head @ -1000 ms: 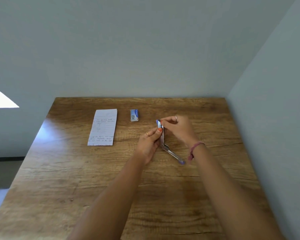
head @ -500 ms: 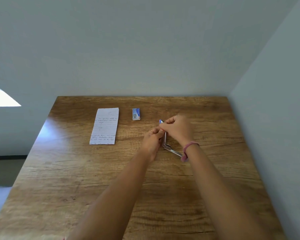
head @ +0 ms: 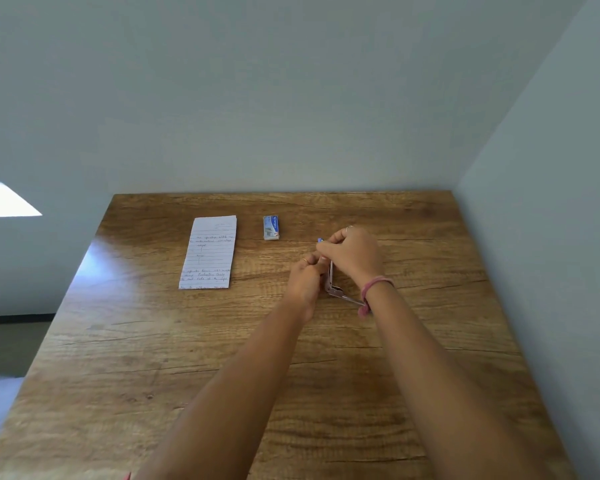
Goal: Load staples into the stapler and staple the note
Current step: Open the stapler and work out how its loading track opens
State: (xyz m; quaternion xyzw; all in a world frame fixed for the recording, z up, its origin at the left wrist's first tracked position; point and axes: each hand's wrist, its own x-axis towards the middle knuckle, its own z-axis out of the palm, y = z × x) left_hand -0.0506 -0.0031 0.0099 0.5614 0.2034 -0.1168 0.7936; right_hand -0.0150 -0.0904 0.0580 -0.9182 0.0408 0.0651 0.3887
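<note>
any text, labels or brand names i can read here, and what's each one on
None can be read for certain.
Note: lined paper with handwritten lines, too small and blurred to read.
Staple box: blue and white printed label, lettering too small to make out.
Stapler: held open in the left hand and the right hand; no marking shows.

Both hands crowd the opened stapler (head: 330,282) right of centre on the wooden table (head: 153,358). The staple box (head: 271,227) and handwritten note (head: 210,252) lie to the left, apart from each other. Walls close off the table's far and right edges.
</note>
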